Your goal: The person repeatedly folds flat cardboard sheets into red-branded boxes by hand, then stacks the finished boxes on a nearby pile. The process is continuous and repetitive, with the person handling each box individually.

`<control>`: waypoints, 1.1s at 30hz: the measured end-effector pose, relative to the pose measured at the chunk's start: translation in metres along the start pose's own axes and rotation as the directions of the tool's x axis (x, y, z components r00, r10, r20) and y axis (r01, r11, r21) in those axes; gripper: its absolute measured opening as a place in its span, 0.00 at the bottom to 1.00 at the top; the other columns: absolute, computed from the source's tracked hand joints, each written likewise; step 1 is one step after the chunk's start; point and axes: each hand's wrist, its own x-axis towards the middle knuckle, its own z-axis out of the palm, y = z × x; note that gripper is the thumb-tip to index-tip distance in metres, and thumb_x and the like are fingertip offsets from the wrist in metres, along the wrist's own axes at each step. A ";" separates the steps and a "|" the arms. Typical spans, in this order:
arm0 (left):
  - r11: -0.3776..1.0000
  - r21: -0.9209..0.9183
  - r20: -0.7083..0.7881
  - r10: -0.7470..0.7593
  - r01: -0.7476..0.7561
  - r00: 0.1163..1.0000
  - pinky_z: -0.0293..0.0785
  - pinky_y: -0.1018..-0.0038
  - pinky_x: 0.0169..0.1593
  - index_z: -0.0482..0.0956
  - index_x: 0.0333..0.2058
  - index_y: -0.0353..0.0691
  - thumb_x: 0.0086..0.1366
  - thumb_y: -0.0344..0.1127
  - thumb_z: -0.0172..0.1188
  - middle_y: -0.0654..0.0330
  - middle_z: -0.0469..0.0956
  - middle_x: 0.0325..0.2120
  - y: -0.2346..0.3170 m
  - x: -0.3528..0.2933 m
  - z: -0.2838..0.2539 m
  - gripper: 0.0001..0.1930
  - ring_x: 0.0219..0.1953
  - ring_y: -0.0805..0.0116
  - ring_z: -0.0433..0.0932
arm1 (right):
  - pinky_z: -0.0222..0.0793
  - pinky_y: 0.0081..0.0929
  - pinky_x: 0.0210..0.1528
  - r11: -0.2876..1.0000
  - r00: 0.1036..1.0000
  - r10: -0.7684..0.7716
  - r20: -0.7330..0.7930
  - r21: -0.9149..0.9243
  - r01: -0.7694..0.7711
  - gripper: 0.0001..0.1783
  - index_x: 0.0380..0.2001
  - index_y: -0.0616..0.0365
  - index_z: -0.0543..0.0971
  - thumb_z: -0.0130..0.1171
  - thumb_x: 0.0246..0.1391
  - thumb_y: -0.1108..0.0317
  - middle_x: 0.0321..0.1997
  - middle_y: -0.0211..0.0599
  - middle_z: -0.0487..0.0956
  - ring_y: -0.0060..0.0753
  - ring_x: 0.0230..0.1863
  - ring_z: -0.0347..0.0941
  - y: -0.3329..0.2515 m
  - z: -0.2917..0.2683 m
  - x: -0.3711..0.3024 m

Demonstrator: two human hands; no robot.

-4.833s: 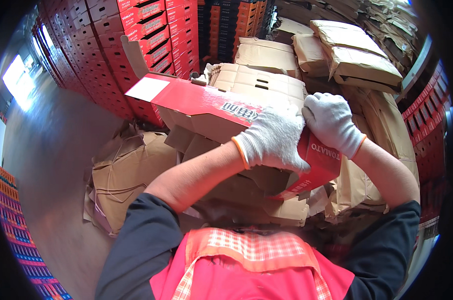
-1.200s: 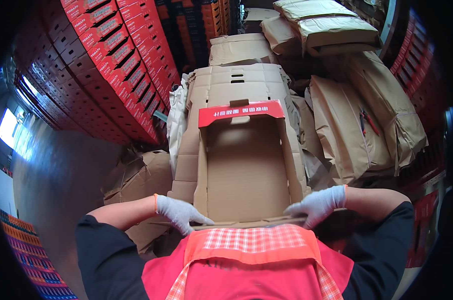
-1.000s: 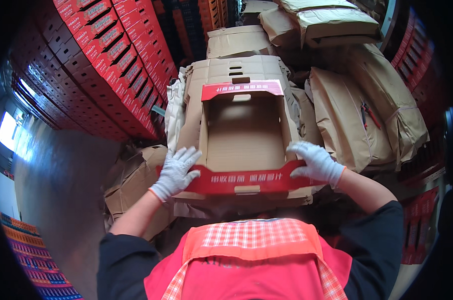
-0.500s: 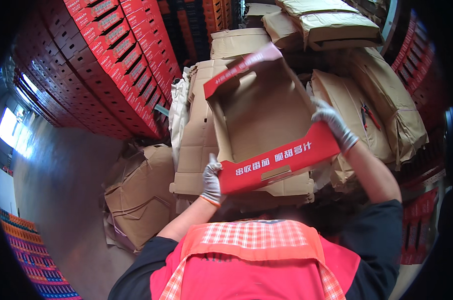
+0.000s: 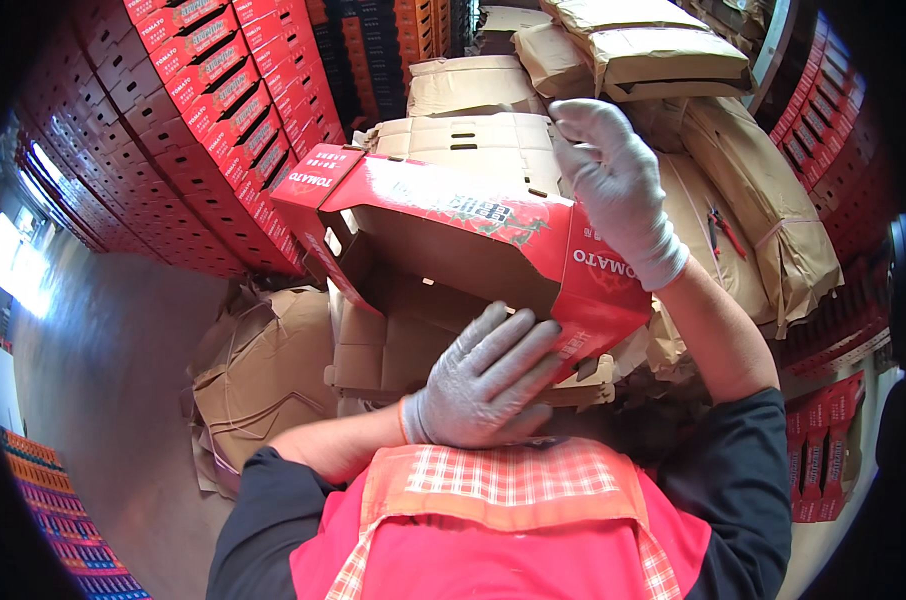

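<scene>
Holding: both gloved hands on one red-printed cardboard tray box (image 5: pixel 443 235), tilted up in front of the chest
Left hand (image 5: pixel 485 385): grey knit glove, fingers spread flat against the near lower flap of the box, pressing rather than pinching; nothing closed in the palm
Right hand (image 5: pixel 613 185): white knit glove, fingers curled over the far upper corner of the box, thumb side hidden so the grip can't be fully told, looks like a loose hook over the edge
Box position: held in the air between the hands, open side facing down-left, red outside toward the camera, brown inside showing
Box handling: judged light, empty corrugated board; stiff along the panels, floppy at the scored folds and loose flaps; not fragile but creases or tears at the cut-outs if twisted
Where to grip: best at folded corners and double-layer rims, as the right hand does; flat palm support on a panel is fine, single flaps will bend
Box contents: none visible
Flat blanks (image 5: pixel 473 150): pile of unfolded brown cardboard just behind the held box
Paper-wrapped bundles (image 5: pixel 753 200): tied brown packs at right, contents hidden
Stacked red boxes (image 5: pixel 203 110): tall wall of made-up boxes at left, closed, contents not visible
Loose cardboard (image 5: pixel 268 375): crumpled brown sheets on the floor (image 5: pixel 93 380) below left
</scene>
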 end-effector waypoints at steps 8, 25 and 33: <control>0.928 0.094 0.566 -0.348 0.361 0.747 0.75 0.60 0.47 0.76 0.43 0.30 0.40 0.76 0.66 0.45 0.78 0.35 -0.083 0.135 -0.016 0.49 0.39 0.47 0.79 | 0.76 0.41 0.39 0.897 0.996 0.083 0.037 -0.438 -0.059 0.22 0.47 0.56 0.69 0.65 0.53 0.60 0.36 0.48 0.81 0.53 0.35 0.81 -0.011 -0.042 -0.010; 0.938 0.097 0.252 -0.348 0.334 0.903 0.65 0.57 0.61 0.70 0.56 0.27 0.40 0.73 0.68 0.41 0.73 0.48 -0.062 0.097 -0.006 0.56 0.52 0.47 0.73 | 0.74 0.42 0.43 0.781 0.735 0.466 0.493 -0.619 -0.081 0.14 0.32 0.57 0.82 0.51 0.58 0.61 0.33 0.50 0.82 0.55 0.37 0.79 0.023 -0.006 0.026; 0.310 -0.943 -0.075 -0.550 0.120 0.832 0.69 0.71 0.60 0.61 0.67 0.35 0.73 0.40 0.55 0.50 0.69 0.62 -0.099 0.060 -0.004 0.29 0.58 0.66 0.73 | 0.74 0.42 0.50 0.923 0.751 0.101 0.653 -0.343 0.175 0.37 0.56 0.53 0.73 0.68 0.41 0.53 0.41 0.48 0.81 0.53 0.46 0.79 -0.035 0.006 0.002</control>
